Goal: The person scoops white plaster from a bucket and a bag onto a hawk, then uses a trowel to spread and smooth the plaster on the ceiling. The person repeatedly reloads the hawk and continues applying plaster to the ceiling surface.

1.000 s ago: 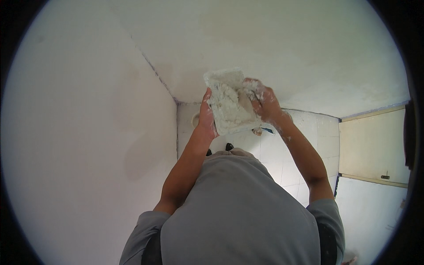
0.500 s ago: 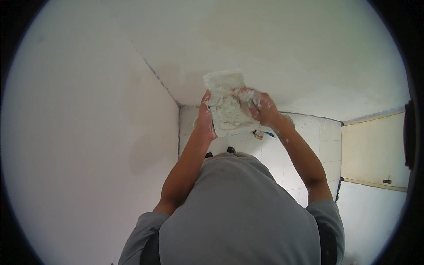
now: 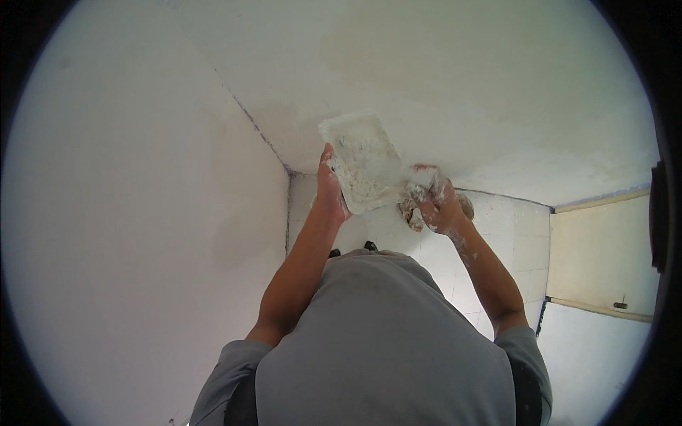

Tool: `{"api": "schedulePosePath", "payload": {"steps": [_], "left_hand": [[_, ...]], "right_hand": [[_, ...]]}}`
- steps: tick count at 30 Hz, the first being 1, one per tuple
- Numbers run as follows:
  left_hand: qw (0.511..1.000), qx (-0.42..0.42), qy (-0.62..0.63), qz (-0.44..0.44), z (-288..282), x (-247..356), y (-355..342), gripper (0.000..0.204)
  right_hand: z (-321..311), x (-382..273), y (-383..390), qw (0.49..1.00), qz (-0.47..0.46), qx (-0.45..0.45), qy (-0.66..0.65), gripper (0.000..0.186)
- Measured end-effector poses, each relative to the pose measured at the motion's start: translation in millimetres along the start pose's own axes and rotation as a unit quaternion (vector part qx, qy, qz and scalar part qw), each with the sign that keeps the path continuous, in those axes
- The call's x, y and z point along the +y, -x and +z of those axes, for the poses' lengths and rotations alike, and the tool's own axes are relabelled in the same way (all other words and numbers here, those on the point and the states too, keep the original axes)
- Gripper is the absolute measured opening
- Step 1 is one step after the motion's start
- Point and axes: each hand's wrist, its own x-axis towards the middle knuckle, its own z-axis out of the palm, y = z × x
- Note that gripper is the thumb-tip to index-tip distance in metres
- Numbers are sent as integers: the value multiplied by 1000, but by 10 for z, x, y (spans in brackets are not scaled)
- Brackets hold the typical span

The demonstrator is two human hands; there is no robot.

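Note:
My left hand (image 3: 330, 186) grips the left side of a rectangular board (image 3: 359, 149), coated white and streaked with wet plaster. Just off the board's lower right corner, my right hand (image 3: 437, 202) is closed, smeared with white paste around a blurred, plaster-covered object whose kind I cannot make out. Below both hands, some lumpy tan items (image 3: 413, 214) lie on the white tiled floor, partly hidden by my right hand.
A plain pale wall (image 3: 128, 199) rises on the left, and another (image 3: 490, 85) stands ahead, meeting it at a dark corner line. A cream door (image 3: 597, 252) with a small handle is on the right. My dark shoes (image 3: 370, 246) show on the tiled floor (image 3: 522, 238).
My right hand has moved from over the board down and right, off its edge. The mound of paste on the board is mostly gone, leaving a thinner smear.

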Motion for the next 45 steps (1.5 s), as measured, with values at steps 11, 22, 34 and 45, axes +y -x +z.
{"api": "schedulePosePath", "payload": {"steps": [11,22,34,45], "left_hand": [[997,53,7,52,64,-119,-66,67],[998,19,39,54,-109,-117,-160,64],[990,21,77,112,158,-208,-70,75],[986,50,74,138,46,-228,-133,73]], "right_hand": [[-291,263,17,951,-256,-91,147,35],[-421,96,40,924,-280,-176,194,55],[-31,331,54,887,132,329,-295,51],[-354,-71,8,883,203,274,-322,46]]}}
